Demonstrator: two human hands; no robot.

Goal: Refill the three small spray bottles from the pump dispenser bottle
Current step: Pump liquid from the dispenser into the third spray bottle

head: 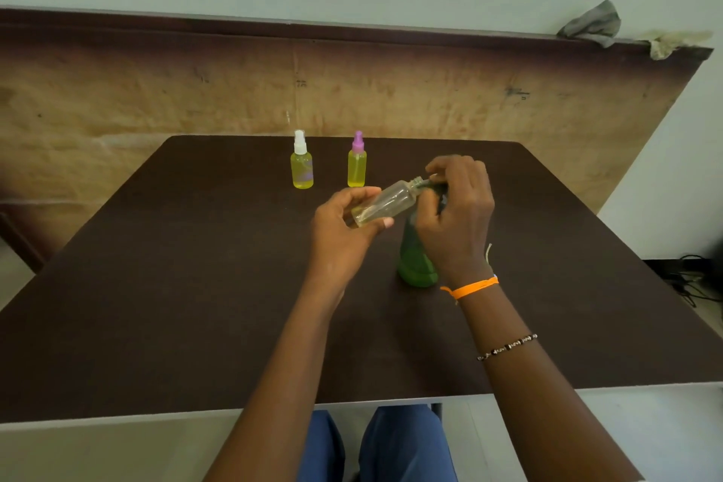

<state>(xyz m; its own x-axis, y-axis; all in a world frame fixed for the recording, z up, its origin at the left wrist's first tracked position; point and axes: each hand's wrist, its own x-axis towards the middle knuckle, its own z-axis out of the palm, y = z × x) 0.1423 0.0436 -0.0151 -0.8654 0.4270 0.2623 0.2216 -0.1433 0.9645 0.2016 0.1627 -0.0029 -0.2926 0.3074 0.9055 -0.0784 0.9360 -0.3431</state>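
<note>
Beyond our hands, two bottles [302, 168] stand full and capped; our left hand [344, 235] grips the nearly empty third [385, 203], our right [455, 207] presses the pump [418, 262].

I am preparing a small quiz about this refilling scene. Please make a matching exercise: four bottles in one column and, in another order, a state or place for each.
Column 1
1. small yellow-filled spray bottle with white cap
2. small yellow-filled spray bottle with purple cap
3. small clear uncapped plastic bottle
4. large green pump dispenser bottle

Column 2
A. tilted, held in the left hand
B. standing under the right hand
C. upright, leftmost on the dark brown table
D. upright, just right of the white-capped one

Pairs: 1-C, 2-D, 3-A, 4-B
</note>
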